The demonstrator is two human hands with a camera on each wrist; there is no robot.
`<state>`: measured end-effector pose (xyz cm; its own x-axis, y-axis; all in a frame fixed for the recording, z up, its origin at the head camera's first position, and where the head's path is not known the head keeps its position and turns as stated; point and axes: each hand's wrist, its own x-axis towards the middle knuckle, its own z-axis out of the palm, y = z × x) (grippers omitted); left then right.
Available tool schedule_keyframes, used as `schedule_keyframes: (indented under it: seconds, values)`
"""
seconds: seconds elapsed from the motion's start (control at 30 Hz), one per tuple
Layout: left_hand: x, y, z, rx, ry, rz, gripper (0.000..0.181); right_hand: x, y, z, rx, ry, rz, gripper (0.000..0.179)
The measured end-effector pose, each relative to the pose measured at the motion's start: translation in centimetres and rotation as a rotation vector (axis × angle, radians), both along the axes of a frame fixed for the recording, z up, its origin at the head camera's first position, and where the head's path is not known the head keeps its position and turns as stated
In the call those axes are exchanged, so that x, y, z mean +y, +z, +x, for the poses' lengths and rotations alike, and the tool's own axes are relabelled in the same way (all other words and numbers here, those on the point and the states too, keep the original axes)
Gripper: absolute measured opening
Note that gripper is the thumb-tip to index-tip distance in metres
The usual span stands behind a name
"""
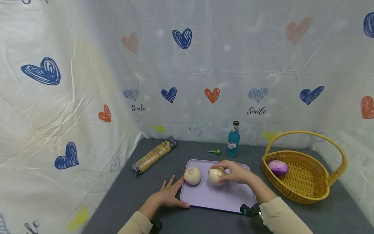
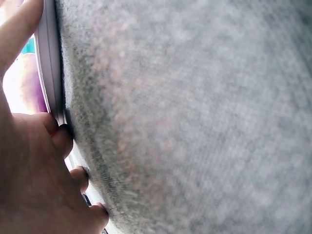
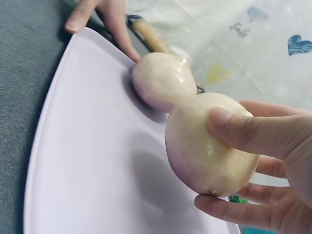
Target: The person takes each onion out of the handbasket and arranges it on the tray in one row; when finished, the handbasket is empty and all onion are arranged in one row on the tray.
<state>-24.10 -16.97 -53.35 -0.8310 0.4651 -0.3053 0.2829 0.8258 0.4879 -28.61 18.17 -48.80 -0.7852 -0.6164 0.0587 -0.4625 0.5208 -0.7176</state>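
Observation:
My right hand (image 1: 233, 172) grips a round, white turnip with a purple tinge (image 1: 215, 176) over the middle of the lilac tray (image 1: 216, 199). In the right wrist view, thumb and fingers wrap the held turnip (image 3: 209, 146), and a shadow falls on the tray below it. A second, similar turnip (image 1: 192, 175) sits at the tray's left end, partly overlapped by the held one in the right wrist view. My left hand (image 1: 169, 195) lies at the tray's left edge with fingers spread, thumb by the near corner and fingertips against the rim.
Right of the tray stands a yellow wicker basket (image 1: 304, 191) with a tall handle and a purple, rounded vegetable (image 1: 278, 167) inside. Behind the tray are a blue bottle (image 1: 233, 143) and a green lollipop (image 1: 217, 151). A yellow packet (image 1: 154, 156) lies at the back left.

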Motion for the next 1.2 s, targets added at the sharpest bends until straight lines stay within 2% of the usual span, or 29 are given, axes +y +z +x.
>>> schedule_keyframes:
  seconds: [0.2,0.6,0.8,0.93,1.2]
  values:
    - [0.1,0.3,0.1,-0.013,0.000,-0.001,0.124,-0.5,-0.2,0.3,-0.035,-0.008,-0.013,0.052]
    - [0.0,0.6,0.2,-0.032,-0.003,0.034,0.126,-0.8,-2.1,0.0,-0.023,-0.047,0.005,0.050]
    - [0.1,0.5,0.2,-0.021,-0.005,0.013,0.124,-0.7,-2.0,0.1,-0.014,-0.021,0.021,0.050]
    - [0.1,0.4,0.1,-0.006,-0.003,-0.005,0.123,-0.6,-2.0,0.1,-0.037,0.009,0.018,0.056]
    - [0.0,0.0,-0.1,-0.016,0.005,-0.004,0.123,-0.7,-1.9,0.1,-0.071,0.008,0.006,0.063]
